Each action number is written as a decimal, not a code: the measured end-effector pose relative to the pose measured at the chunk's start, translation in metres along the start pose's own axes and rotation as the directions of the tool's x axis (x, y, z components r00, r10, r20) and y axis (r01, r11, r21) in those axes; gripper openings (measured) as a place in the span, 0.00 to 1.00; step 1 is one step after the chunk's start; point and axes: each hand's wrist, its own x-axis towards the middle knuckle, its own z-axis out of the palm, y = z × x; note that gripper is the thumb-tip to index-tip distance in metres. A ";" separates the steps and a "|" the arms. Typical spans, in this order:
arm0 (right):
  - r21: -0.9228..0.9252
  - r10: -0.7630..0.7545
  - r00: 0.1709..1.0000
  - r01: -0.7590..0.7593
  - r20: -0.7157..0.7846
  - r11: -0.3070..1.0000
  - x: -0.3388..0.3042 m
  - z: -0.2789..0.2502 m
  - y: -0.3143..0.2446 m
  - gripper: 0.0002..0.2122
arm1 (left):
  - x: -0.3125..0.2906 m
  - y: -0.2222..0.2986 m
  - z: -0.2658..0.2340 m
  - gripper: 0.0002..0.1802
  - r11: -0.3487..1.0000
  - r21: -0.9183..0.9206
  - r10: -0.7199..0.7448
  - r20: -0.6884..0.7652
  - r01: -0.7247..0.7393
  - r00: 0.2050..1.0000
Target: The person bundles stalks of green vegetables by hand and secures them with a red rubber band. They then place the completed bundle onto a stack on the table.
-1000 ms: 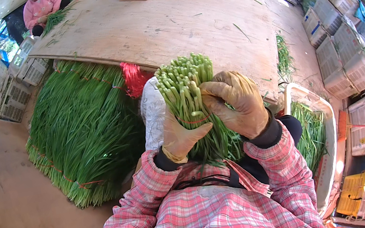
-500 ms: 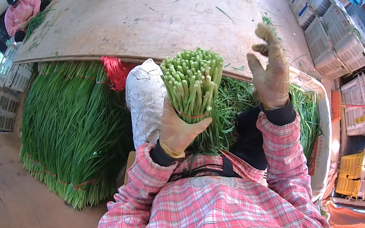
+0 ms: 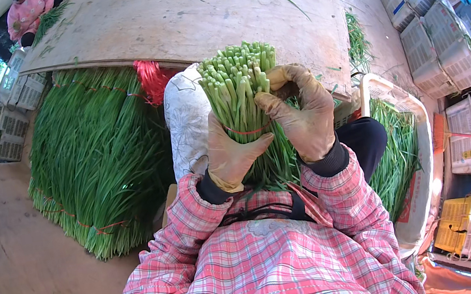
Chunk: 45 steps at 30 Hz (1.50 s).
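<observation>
A thick bundle of garlic chives (image 3: 237,87) stands upright in front of me, its pale cut ends up and its leaves toward my lap. Round its middle runs a thin red tie (image 3: 245,131). My left hand (image 3: 232,157), in a thin yellowish glove, is wrapped round the bundle's left side, thumb across the front near the tie. Gloved likewise, my right hand (image 3: 307,115) is at the bundle's upper right edge. Its thumb and bent fingers close on stalk ends there; the exact stalks between them are partly hidden.
A large pile of tied chives (image 3: 95,164) lies on my left beside red strands (image 3: 152,80). Ahead is a wide board (image 3: 195,20). A white basket (image 3: 419,110) of loose greens stands at my right, with stacked crates (image 3: 437,51) beyond. A person in pink (image 3: 30,16) sits far left.
My right hand has come left from its raised, spread position and closed at the bundle's edge. The left hand keeps its hold. The loose greens behind the bundle no longer show.
</observation>
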 end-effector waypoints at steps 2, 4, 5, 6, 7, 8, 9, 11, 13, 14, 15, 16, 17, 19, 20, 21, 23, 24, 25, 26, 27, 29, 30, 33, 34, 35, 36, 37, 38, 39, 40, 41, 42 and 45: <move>0.035 -0.008 0.999 0.009 -0.038 0.999 -0.001 0.008 0.002 0.11 | -0.001 -0.002 0.002 0.40 0.998 -0.069 0.000 0.007 0.000 1.000; -0.104 -0.040 0.999 0.037 -0.030 0.994 0.004 0.009 0.000 0.09 | 0.000 0.000 0.004 0.40 0.999 -0.040 0.018 0.005 -0.018 1.000; -0.174 -0.050 0.998 0.044 -0.025 0.984 0.007 0.010 -0.002 0.09 | 0.000 0.004 0.005 0.39 0.999 0.024 0.032 0.002 -0.033 0.999; -0.448 -0.245 0.969 0.209 -0.021 0.869 0.015 0.011 -0.006 0.08 | 0.000 0.006 0.005 0.39 0.995 0.088 0.047 0.000 -0.047 0.999; -0.551 -0.264 0.964 0.227 0.013 0.803 0.023 0.015 -0.007 0.08 | -0.001 0.007 0.003 0.38 0.988 0.149 0.046 -0.023 -0.042 0.999; -0.651 -0.285 0.957 0.248 0.049 0.717 0.032 0.017 -0.007 0.08 | 0.000 0.007 0.002 0.38 0.978 0.203 0.052 -0.038 -0.043 0.998; -0.738 -0.302 0.949 0.266 0.089 0.620 0.040 0.019 -0.007 0.09 | 0.002 0.007 0.001 0.37 0.965 0.258 0.059 -0.054 -0.043 0.997; -0.590 -0.376 0.926 0.287 -0.030 0.755 0.057 0.027 -0.003 0.09 | 0.008 0.006 -0.007 0.35 0.992 0.126 0.022 -0.092 -0.011 0.996; -0.269 -0.387 0.884 0.319 -0.262 0.909 0.069 0.029 0.004 0.08 | 0.011 0.014 -0.010 0.33 0.986 0.160 0.066 -0.128 -0.045 0.990; -0.032 -0.301 0.900 0.307 -0.315 0.951 0.071 0.025 -0.001 0.07 | 0.012 0.023 -0.008 0.29 0.982 0.159 0.132 -0.165 -0.106 0.977; -0.032 -0.269 0.919 0.272 -0.288 0.962 0.070 0.013 -0.007 0.05 | 0.016 0.021 -0.019 0.28 0.992 0.096 0.102 -0.197 -0.085 0.975; -0.068 -0.180 0.963 0.169 -0.200 0.983 0.060 0.004 -0.007 0.04 | 0.021 0.022 -0.035 0.27 0.997 0.046 0.076 -0.228 -0.067 0.971; -0.110 -0.086 0.990 0.073 -0.113 0.991 0.050 -0.004 -0.007 0.04 | 0.024 0.027 -0.048 0.25 0.998 -0.002 0.053 -0.257 -0.055 0.965; -0.031 -0.074 0.984 0.080 0.160 0.996 0.014 -0.014 0.028 0.11 | 0.031 0.032 -0.075 0.24 0.992 -0.075 0.075 -0.318 -0.104 0.945; -0.260 -0.170 0.942 0.248 0.289 0.933 -0.004 -0.019 0.036 0.19 | 0.032 0.038 -0.087 0.25 0.968 -0.235 0.006 -0.329 -0.088 0.944; -0.447 -0.086 0.916 0.271 0.391 0.852 -0.020 -0.025 0.038 0.25 | 0.032 0.044 -0.097 0.27 0.919 -0.388 -0.064 -0.327 -0.072 0.943; -0.622 0.224 0.868 0.117 0.442 0.774 -0.044 -0.035 0.051 0.28 | 0.031 0.047 -0.115 0.28 0.887 -0.410 0.051 -0.370 -0.212 0.927; -0.724 0.357 0.835 0.070 0.419 0.686 -0.054 -0.043 0.067 0.23 | 0.032 0.042 -0.130 0.29 0.891 -0.352 0.100 -0.460 -0.285 0.882; -0.572 0.146 0.939 0.064 0.313 0.817 -0.074 -0.060 0.099 0.19 | 0.031 0.037 -0.140 0.29 0.868 -0.411 0.086 -0.429 -0.279 0.899; -0.570 0.224 0.950 -0.062 0.219 0.820 -0.079 -0.067 0.108 0.14 | 0.025 0.034 -0.150 0.30 0.845 -0.459 0.077 -0.405 -0.275 0.911; -0.510 0.138 0.978 -0.041 0.154 0.859 -0.081 -0.078 0.114 0.09 | 0.021 0.035 -0.155 0.31 0.820 -0.506 0.067 -0.380 -0.268 0.923; -0.136 0.357 0.934 -0.355 -0.010 0.925 -0.081 -0.089 0.115 0.05 | 0.020 0.040 -0.156 0.31 0.854 -0.437 0.035 -0.493 -0.282 0.869; -0.098 0.368 0.929 -0.369 -0.032 0.924 -0.077 -0.095 0.112 0.06 | 0.020 0.042 -0.159 0.31 0.866 -0.408 0.040 -0.518 -0.288 0.854; 0.109 0.437 0.892 -0.426 -0.116 0.898 -0.063 -0.100 0.096 0.05 | 0.018 0.046 -0.168 0.32 0.893 -0.352 0.037 -0.566 -0.282 0.823; 0.123 0.454 0.887 -0.443 -0.083 0.888 -0.058 -0.100 0.088 0.05 | 0.016 0.046 -0.171 0.32 0.890 -0.366 0.025 -0.554 -0.271 0.832; 0.133 0.473 0.880 -0.463 -0.050 0.876 -0.053 -0.100 0.080 0.04 | 0.013 0.047 -0.172 0.32 0.888 -0.382 0.010 -0.543 -0.258 0.840; 0.094 0.350 0.937 -0.349 0.008 0.932 -0.047 -0.097 0.074 0.04 | 0.012 0.048 -0.171 0.32 0.898 -0.366 -0.011 -0.572 -0.243 0.820; 0.069 0.217 0.973 -0.222 0.073 0.973 -0.042 -0.091 0.068 0.04 | 0.009 0.049 -0.176 0.32 0.903 -0.355 -0.001 -0.563 -0.241 0.826; 0.070 0.125 0.984 -0.135 0.131 0.988 -0.037 -0.084 0.061 0.04 | 0.008 0.049 -0.182 0.32 0.906 -0.348 0.009 -0.551 -0.240 0.834; 0.081 0.061 0.985 -0.075 0.162 0.994 -0.034 -0.077 0.056 0.06 | 0.007 0.048 -0.187 0.32 0.909 -0.342 0.018 -0.539 -0.238 0.842; 0.001 0.001 0.985 -0.001 0.171 1.000 -0.031 -0.068 0.054 0.09 | 0.007 0.049 -0.186 0.32 0.911 -0.338 0.025 -0.526 -0.236 0.850; -0.081 -0.058 0.982 0.074 0.182 0.994 -0.029 -0.060 0.053 0.12 | 0.007 0.049 -0.184 0.31 0.917 -0.330 0.017 -0.529 -0.224 0.848; -0.165 -0.045 0.981 0.077 0.191 0.983 -0.025 -0.051 0.048 0.15 | 0.006 0.048 -0.183 0.30 0.923 -0.320 0.010 -0.533 -0.212 0.846; -0.280 -0.086 0.960 0.162 0.265 0.946 -0.011 -0.028 0.036 0.19 | 0.003 0.051 -0.195 0.30 0.939 -0.282 0.012 -0.545 -0.197 0.838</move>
